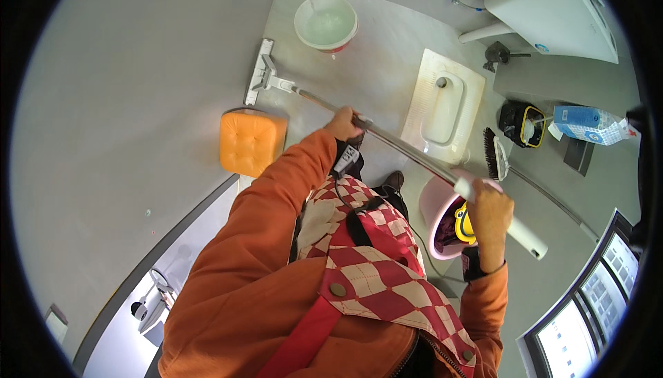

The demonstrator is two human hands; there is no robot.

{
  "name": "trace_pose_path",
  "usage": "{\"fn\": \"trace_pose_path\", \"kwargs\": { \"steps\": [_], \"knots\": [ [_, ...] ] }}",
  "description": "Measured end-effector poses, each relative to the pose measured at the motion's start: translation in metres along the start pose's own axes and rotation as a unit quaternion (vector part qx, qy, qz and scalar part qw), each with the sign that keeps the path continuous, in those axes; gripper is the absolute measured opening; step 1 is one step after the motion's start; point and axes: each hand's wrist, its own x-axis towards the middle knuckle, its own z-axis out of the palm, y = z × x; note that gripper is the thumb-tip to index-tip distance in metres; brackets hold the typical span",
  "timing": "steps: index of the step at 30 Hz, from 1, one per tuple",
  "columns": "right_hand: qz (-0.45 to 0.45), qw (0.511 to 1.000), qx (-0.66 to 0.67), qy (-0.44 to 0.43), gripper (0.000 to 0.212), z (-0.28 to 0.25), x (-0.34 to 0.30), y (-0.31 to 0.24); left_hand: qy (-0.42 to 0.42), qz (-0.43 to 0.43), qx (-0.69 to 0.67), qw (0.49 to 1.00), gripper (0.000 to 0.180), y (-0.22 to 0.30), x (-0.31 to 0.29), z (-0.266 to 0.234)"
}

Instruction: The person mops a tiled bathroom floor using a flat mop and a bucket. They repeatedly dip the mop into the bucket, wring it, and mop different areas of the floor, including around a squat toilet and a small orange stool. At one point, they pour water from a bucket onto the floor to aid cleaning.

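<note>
Head view, landmark: the squat toilet pan [442, 112].

Item: one flat-headed mop [414, 155], metal shaft, white grip. Its long axis slants past the pan's lower-left side as you look down, from a mop head [260, 72] well to the pan's left to a grip end below and right of it. The head's own long side lies across the shaft; whether it presses on floor or wall, you cannot tell.

Item: your left hand [343, 124], left of the pan, fingers closed round the shaft. Of your two hands, this is the nearer to the mop head, which lies up and to its left.

Item: your right hand [490, 215], below the pan and to its right, wrapped about the white grip; the grip's end projects beyond it.

Surroundings: white bucket [351, 38] of water, up and left of the pan; orange tufted stool [253, 143], well left; pink bucket [429, 202], below; broom [491, 153], just right; black waste bin [512, 124], farther right.
</note>
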Motion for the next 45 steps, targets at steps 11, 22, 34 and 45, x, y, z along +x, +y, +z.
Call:
{"fn": "trace_pose_path", "kwargs": {
  "steps": [11, 22, 34, 45],
  "knots": [
    [0.025, 0.99, 0.086, -0.111, 0.017, 0.01, -0.023, 0.022, 0.193, -0.153, -0.233, 0.941, 0.015, -0.01, -0.019, 0.058],
    [0.079, 0.989, 0.004, -0.125, 0.028, 0.005, -0.107, 0.197, 0.149, -0.158, -0.339, 0.915, 0.01, -0.093, 0.001, 0.278],
    [0.265, 0.953, -0.103, -0.109, 0.018, -0.055, -0.251, 0.335, -0.108, -0.299, -0.364, 0.875, 0.009, -0.184, -0.022, 0.547],
    [0.375, 0.917, -0.032, -0.13, 0.018, -0.001, -0.331, 0.324, 0.002, -0.361, -0.205, 0.91, 0.007, -0.191, -0.025, 0.561]
  ]
}}
